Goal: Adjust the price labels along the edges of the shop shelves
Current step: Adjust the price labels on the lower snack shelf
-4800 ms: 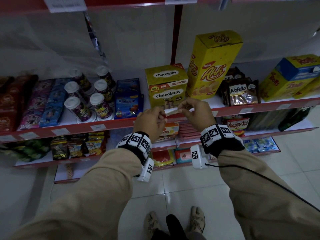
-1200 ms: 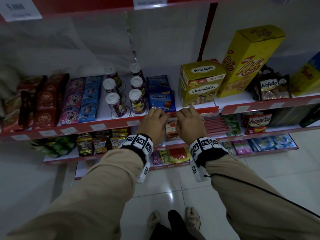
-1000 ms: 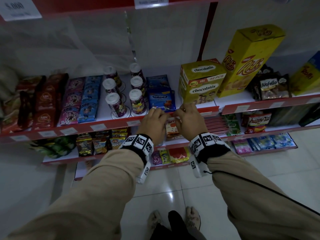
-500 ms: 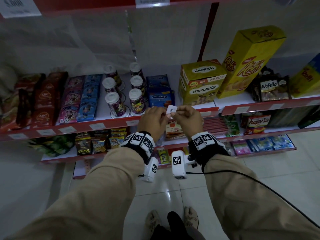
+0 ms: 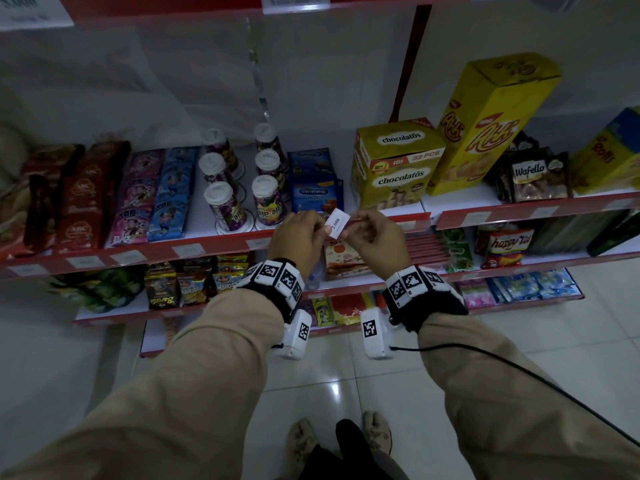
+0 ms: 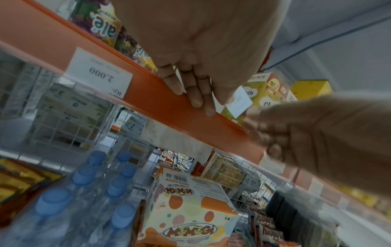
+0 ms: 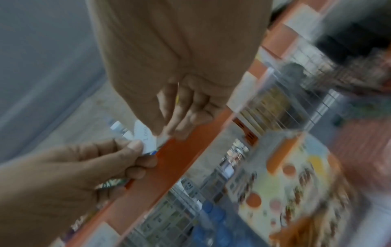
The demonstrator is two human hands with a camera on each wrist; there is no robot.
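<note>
Both hands were raised in front of the red front edge (image 5: 221,241) of the snack shelf, a little left of the seam where two shelf sections meet. Between them they held a small white price label (image 5: 337,222), clear of the edge strip and tilted, with printed digits showing on its face. The left hand (image 5: 298,239) pinched the label's left end between thumb and forefinger, and its other fingers (image 6: 195,93) lay curled against the orange-red strip. The right hand (image 5: 371,239) pinched the label's right end with its fingertips; the wrist view of that hand was blurred, yet the white slip (image 7: 146,138) showed between the two sets of fingertips just above the strip.

Further left along the same edge, another label (image 6: 99,73) sat in the strip, printed 2.000. More pale labels were spaced along the edge toward the left end and on the next section to the right.

On the shelf behind the hands stood a blue packet (image 5: 317,188), capped cups (image 5: 268,202) to its left, and a yellow chocolate wafer box (image 5: 394,168) to its right, with a taller yellow box (image 5: 485,126) leaning beyond it. Below that edge, bottles with blue caps (image 6: 84,183) and a spotted orange-and-cream carton (image 6: 190,208) sat on the lower shelf.
</note>
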